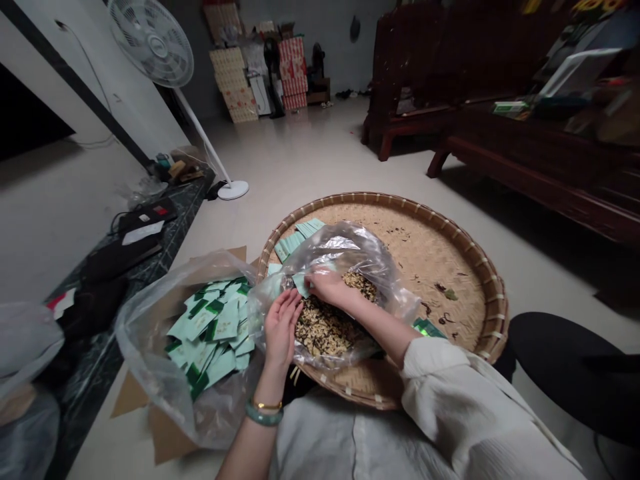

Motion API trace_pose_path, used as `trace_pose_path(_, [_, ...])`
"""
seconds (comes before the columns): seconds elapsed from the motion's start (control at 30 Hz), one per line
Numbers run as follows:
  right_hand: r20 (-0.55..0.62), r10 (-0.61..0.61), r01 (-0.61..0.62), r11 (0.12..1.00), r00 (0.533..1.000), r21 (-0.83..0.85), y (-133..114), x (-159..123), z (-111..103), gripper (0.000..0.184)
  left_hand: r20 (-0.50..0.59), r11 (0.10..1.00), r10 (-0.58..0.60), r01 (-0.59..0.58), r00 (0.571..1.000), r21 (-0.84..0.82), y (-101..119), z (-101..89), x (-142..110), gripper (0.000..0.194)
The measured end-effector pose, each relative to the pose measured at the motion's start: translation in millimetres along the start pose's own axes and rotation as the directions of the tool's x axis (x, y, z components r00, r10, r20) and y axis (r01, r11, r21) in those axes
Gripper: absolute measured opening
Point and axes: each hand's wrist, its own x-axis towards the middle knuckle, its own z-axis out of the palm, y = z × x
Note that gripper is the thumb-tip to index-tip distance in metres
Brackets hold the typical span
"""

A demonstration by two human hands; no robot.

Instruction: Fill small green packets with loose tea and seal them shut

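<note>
My right hand [327, 287] reaches across the mouth of a clear plastic bag [345, 239] and pinches a light green packet [301, 285]. Close beside that packet is my left hand [283, 325], palm turned up, fingers stretched out; whether its fingertips touch the packet I cannot tell. A small shiny item [287, 283] shows just beyond the left fingertips, too small to name. Beneath both hands the bag holds a loose dried mix [323, 328] of pale and dark pieces. The bag rests in a round woven bamboo tray [430, 260].
At left, a plastic-lined cardboard box [167, 437] holds many green packets [220, 327]. More packets [295, 241] stand in rows at the tray's far left edge. A white fan [233, 190], a black stool [560, 360] and dark wooden furniture [540, 167] surround the tray.
</note>
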Motion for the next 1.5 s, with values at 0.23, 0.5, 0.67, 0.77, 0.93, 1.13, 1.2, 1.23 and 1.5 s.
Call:
trace_pose_path(0.23, [0.031, 0.006, -0.005, 1.0, 1.0, -0.005, -9.5, 8.0, -7.5, 0.026, -0.007, 1.0, -0.01, 0.01, 1.0, -0.013, 2.1, -2.3, 0.1, 0.029])
trace_pose_path(0.5, [-0.022, -0.091, 0.093, 0.988, 0.996, 0.121, 3.4, 1.8, -16.2, 0.013, -0.01, 0.999, 0.041, -0.041, 0.999, 0.028, 2.6, -4.3, 1.5, 0.03])
trace_pose_path(0.67, [-0.069, -0.198, 0.209, 0.922, 0.978, 0.327, 6.6, -21.3, -33.3, 0.009, 0.03, 0.984, 0.099, -0.102, 0.995, 0.147, -2.3, -3.3, 3.1, 0.038])
trace_pose_path(0.77, [-0.116, -0.186, 0.216, 0.717, 0.976, 0.663, 1.7, -35.6, -36.8, 0.009, 0.109, 0.96, 0.152, -0.173, 0.982, 0.222, 0.4, -0.4, -0.6, 0.041])
trace_pose_path(0.93, [-0.091, -0.086, 0.115, 0.334, 0.992, 0.935, -9.1, -51.7, -28.6, 0.017, 0.309, 0.946, 0.13, -0.211, 0.942, 0.246, 8.4, 4.4, -14.9, 0.065])
trace_pose_path(1.13, [-0.247, 0.055, 0.185, 0.51, 0.968, 0.84, -30.0, -74.7, -21.5, 0.003, 0.267, 0.855, 0.253, -0.344, 0.93, 0.388, -0.8, 11.0, -29.6, 0.067])
trace_pose_path(1.2, [-0.284, 0.091, 0.179, 0.589, 0.955, 0.789, -32.4, -82.2, -19.9, 0.002, 0.245, 0.847, 0.303, -0.379, 0.921, 0.373, -2.4, 11.7, -31.5, 0.061])
trace_pose_path(1.23, [-0.292, 0.11, 0.169, 0.604, 0.95, 0.779, -32.4, -85.0, -19.1, 0.003, 0.26, 0.84, 0.311, -0.392, 0.914, 0.374, -2.3, 11.5, -32.2, 0.058])
trace_pose_path(1.5, [-0.324, 0.186, 0.157, 0.592, 0.928, 0.791, -30.6, -94.3, -17.2, 0.006, 0.304, 0.736, 0.364, -0.472, 0.88, 0.485, 1.7, 5.4, -34.3, 0.038])
